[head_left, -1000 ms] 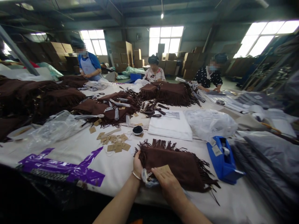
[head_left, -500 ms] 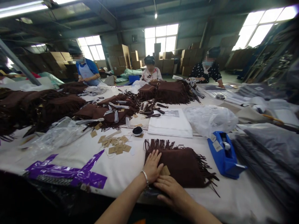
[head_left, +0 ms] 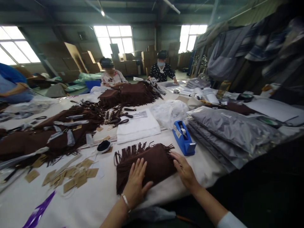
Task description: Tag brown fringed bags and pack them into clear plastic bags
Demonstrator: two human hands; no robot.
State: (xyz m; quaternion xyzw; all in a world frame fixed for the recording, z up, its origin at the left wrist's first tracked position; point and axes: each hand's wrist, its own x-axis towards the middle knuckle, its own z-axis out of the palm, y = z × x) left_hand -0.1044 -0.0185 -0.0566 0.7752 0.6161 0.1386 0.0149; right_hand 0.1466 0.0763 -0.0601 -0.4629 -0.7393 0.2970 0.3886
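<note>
A dark brown fringed bag (head_left: pixel 154 166) lies flat near the table's front edge, its fringe spread along the far side. My left hand (head_left: pixel 136 182), with a bracelet at the wrist, rests palm down on the bag's left part, fingers spread. At the bag's right end, my right hand (head_left: pixel 185 171) touches the fringed edge, fingers stretched forward and nothing visibly gripped. Just beyond it stands a blue tape dispenser (head_left: pixel 184 139). To the left lie several tan paper tags (head_left: pixel 76 174) and a small white bowl (head_left: pixel 104 147) with dark contents.
Grey items in clear plastic (head_left: pixel 232 126) are piled on the right. A white printed sheet (head_left: pixel 139 126) and a crumpled plastic bag (head_left: pixel 169 110) lie beyond the bag. More brown bags (head_left: pixel 135 93) and straps (head_left: pixel 116 117) are farther back. Co-workers (head_left: pixel 162 69) stand across the table.
The view has swung right. My right hand has moved from the bag's front edge to its right end. My left hand stays on the left part, and the bag is turned somewhat.
</note>
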